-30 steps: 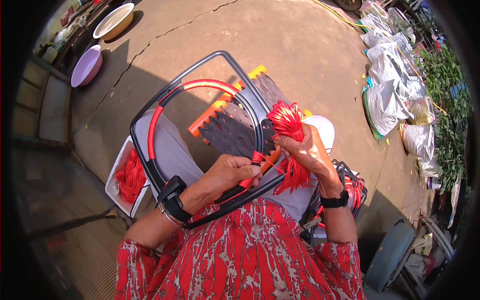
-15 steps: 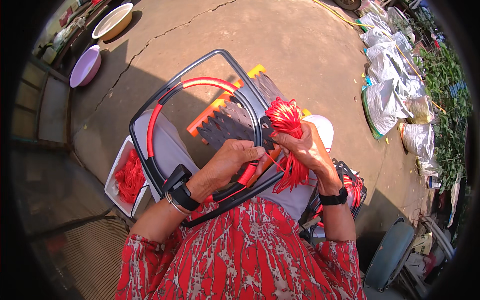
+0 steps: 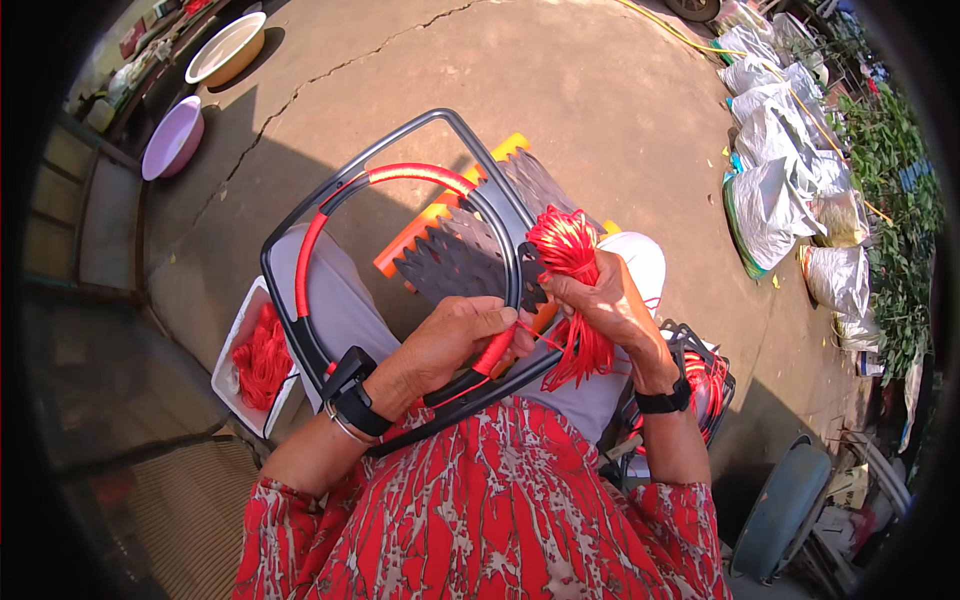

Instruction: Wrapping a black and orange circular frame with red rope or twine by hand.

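Note:
A black tubular frame (image 3: 373, 155) with a round inner ring leans across my lap. Red cord is wound tightly over parts of the ring, including a red wrapped section (image 3: 418, 172) at its far side. My left hand (image 3: 455, 345) is closed on the near right of the ring, thumb and fingers pinching it beside another wound stretch (image 3: 495, 352). In my right hand (image 3: 605, 305) is a thick bundle of red cord (image 3: 565, 240), gripped around its middle with loops hanging below. A thin strand runs from the bundle to the ring by my left fingers.
A white box (image 3: 232, 340) of red cord stands at my left. An orange-and-dark-grey slatted stool (image 3: 455, 255) sits beyond the ring. Another black frame with red cord (image 3: 712, 375) lies at my right. White sacks (image 3: 770, 210) line the right side; two basins (image 3: 173, 140) lie far left.
My right hand and the cord bundle have shifted slightly left and downward. The frame sits a little lower in view, and my left hand still holds the ring.

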A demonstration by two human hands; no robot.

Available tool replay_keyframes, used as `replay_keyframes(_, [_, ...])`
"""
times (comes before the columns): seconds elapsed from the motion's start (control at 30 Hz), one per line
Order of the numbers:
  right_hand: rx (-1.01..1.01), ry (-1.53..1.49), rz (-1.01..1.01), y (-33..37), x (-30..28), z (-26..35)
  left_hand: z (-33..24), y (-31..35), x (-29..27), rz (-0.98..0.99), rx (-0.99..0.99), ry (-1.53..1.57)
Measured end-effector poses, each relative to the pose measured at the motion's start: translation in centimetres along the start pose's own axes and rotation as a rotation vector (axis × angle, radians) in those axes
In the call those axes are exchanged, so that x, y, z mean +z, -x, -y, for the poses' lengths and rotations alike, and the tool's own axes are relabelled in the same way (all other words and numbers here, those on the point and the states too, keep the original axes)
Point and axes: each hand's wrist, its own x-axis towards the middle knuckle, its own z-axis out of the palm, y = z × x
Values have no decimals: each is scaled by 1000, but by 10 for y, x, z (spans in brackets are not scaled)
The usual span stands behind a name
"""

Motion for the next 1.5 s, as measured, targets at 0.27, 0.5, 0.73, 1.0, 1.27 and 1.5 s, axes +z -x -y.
replay_keyframes(0.27, [-22,-25,8,0,1,-4,5,0,-11,69,-34,257])
replay_keyframes(0.5, [-20,0,-6,0,3,-1,10,1,-12,63,-64,301])
replay_keyframes(0.73, [-25,-10,23,1,0,-1,13,-1,-12,39,-89,298])
replay_keyframes(1.0, [-35,-64,-11,1,3,-17,17,3,-1,-57,-13,141])
replay_keyframes(1.27, [-25,-25,12,2,3,-8,15,2,14,-180,-2,42])
replay_keyframes(1.5, [17,-122,17,-2,10,-42,25,3,17,-237,58,-184])
